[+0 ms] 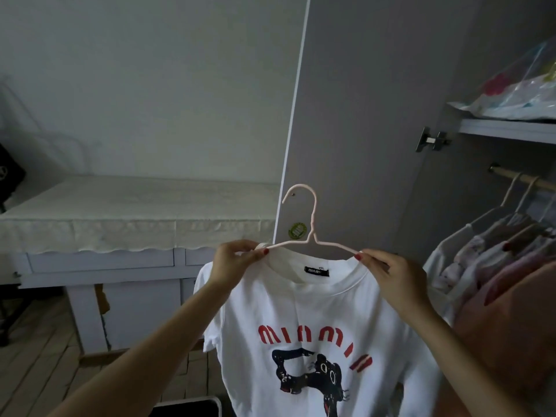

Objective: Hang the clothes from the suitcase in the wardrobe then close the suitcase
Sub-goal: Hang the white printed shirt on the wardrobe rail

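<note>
A white T-shirt [316, 308] with red letters and a dark cat print hangs in front of me on a thin pink hanger [313, 236]. My left hand [234, 260] pinches the shirt's left shoulder at the hanger's arm. My right hand [394, 275] pinches the right shoulder at the other arm. The hanger's hook points up in front of the open wardrobe door [361, 115]. To the right, the wardrobe rail [529, 180] holds several hung clothes [493, 251]. A dark edge at the bottom [192, 407] may be the suitcase; I cannot tell.
A shelf [508, 127] above the rail carries a plastic-wrapped bundle [523, 88]. A white desk with a lace cloth [135, 212] stands at the left against the wall. A door hinge [433, 139] sits near the shelf. The floor is wood planks [45, 356].
</note>
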